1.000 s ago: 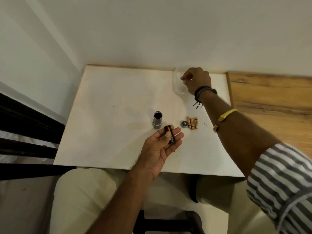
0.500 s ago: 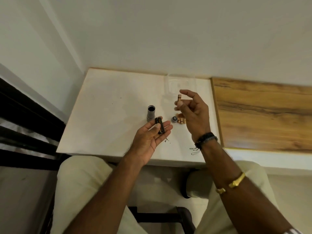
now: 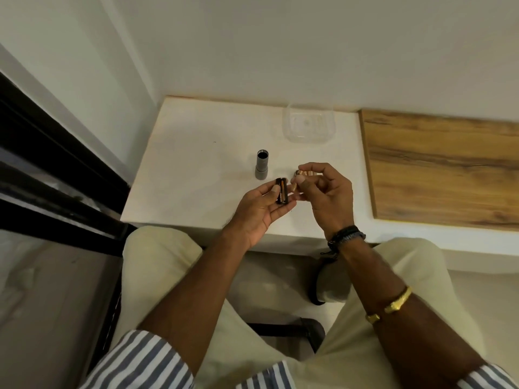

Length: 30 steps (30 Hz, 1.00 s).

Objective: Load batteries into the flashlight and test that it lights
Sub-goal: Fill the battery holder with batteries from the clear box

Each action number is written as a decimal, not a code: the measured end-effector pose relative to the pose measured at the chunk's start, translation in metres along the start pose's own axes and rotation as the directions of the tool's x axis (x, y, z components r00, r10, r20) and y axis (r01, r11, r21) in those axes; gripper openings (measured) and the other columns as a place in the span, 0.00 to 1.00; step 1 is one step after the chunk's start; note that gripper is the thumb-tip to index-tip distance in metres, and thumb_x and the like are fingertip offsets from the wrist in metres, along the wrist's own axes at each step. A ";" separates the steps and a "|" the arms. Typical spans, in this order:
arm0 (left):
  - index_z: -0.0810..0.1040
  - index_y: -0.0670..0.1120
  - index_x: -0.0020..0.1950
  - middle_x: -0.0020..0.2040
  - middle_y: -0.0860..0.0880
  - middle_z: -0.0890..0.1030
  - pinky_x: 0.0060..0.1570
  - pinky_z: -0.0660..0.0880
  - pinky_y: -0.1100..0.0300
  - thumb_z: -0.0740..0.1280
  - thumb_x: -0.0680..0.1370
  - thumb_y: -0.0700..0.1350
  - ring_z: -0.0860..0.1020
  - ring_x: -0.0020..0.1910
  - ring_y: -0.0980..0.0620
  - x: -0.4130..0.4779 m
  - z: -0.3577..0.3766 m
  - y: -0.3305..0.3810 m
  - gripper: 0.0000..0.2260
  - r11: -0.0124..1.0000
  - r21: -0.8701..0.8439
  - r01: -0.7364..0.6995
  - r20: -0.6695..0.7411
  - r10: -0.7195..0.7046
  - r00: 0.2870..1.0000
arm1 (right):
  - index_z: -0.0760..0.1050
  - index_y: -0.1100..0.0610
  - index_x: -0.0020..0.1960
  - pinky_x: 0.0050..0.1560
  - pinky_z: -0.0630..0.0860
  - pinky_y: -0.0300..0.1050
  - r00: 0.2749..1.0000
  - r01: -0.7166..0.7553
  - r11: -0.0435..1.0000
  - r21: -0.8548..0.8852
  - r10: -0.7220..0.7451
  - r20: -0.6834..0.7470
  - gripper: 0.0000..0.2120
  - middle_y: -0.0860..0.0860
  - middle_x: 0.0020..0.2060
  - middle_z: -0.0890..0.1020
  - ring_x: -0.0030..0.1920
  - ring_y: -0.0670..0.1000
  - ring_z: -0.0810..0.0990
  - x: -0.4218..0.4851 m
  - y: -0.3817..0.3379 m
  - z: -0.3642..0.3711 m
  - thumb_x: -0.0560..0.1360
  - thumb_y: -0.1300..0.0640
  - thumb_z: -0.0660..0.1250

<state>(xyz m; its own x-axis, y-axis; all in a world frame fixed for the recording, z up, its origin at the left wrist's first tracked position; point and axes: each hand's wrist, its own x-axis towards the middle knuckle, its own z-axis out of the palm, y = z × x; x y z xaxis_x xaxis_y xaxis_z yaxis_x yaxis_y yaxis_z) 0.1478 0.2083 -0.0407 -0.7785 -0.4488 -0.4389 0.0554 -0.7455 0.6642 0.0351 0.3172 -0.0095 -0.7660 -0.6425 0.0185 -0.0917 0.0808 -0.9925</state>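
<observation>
While the left hand (image 3: 261, 211) grips the black holder (image 3: 282, 194), the right hand (image 3: 325, 192) pinches a battery (image 3: 294, 187); put in backwards, no light.

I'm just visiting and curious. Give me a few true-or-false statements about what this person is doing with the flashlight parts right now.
1. The left hand holds a black battery holder. True.
2. The grey flashlight body lies on its side. False: it stands upright on the white table, open end up.
3. The right hand pinches a small battery. True.
4. The clear container sits on the person's lap. False: it sits at the table's far edge.
</observation>
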 end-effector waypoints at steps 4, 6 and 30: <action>0.76 0.37 0.67 0.61 0.38 0.83 0.61 0.80 0.51 0.62 0.84 0.38 0.82 0.62 0.41 -0.003 0.000 -0.005 0.13 1.000 0.027 -0.007 0.015 0.007 1.000 | 0.84 0.56 0.54 0.49 0.85 0.54 0.998 0.047 0.982 -0.182 -0.052 -0.022 0.08 0.51 0.46 0.87 0.45 0.52 0.86 -0.001 0.004 0.005 0.76 0.62 0.74; 0.77 0.38 0.67 0.61 0.39 0.83 0.62 0.79 0.50 0.62 0.84 0.38 0.82 0.62 0.42 -0.003 -0.001 -0.007 0.13 1.000 0.026 -0.012 0.017 0.012 1.000 | 0.84 0.55 0.54 0.51 0.84 0.47 0.995 0.088 0.968 -0.236 -0.097 -0.026 0.07 0.46 0.44 0.86 0.45 0.45 0.86 -0.002 0.005 0.006 0.76 0.61 0.74; 0.80 0.43 0.63 0.59 0.43 0.85 0.54 0.82 0.56 0.64 0.82 0.38 0.84 0.60 0.47 0.003 -0.004 -0.014 0.11 0.993 -0.110 -0.038 0.013 0.040 0.999 | 0.85 0.60 0.58 0.56 0.72 0.27 0.943 0.295 0.857 -0.422 -0.333 -0.017 0.10 0.53 0.48 0.84 0.49 0.40 0.78 -0.018 0.019 0.021 0.77 0.63 0.72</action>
<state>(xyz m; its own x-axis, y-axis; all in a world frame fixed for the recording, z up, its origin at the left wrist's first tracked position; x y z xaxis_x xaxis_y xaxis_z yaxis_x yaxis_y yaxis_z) 0.1475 0.2155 -0.0540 -0.7837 -0.4718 -0.4040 0.1534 -0.7773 0.6102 0.0609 0.3145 -0.0310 -0.7027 -0.6195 0.3499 -0.5731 0.2015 -0.7943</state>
